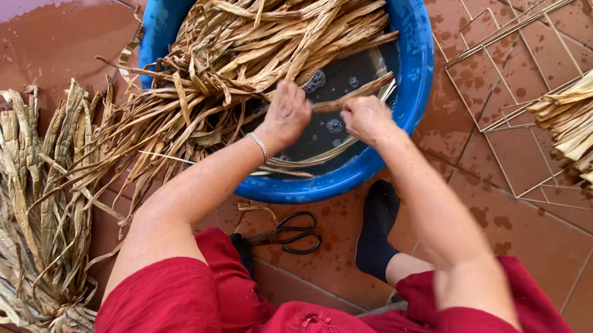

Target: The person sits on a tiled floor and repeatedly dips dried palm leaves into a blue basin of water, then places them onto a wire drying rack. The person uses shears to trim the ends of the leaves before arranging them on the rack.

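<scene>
Wet red tiles [49, 8] filled the frame. Left hand [286, 114] and right hand [366, 116] were both closed on one leaf strip [332, 106], stretched over the blue tub [417, 62] at center, apparently for soaking. Scissors [289, 235] lay below; a dry bundle [13, 210] lower left.

We see our left hand [286, 114] and right hand [365, 117] both closed on one dried leaf strip [360, 92] above the dark water in the blue plastic basin [416, 61], which is heaped with dried leaves [267, 24]; black scissors [289, 235] lie on the wet red tiles [48, 15] just beside our sock [378, 230]
</scene>
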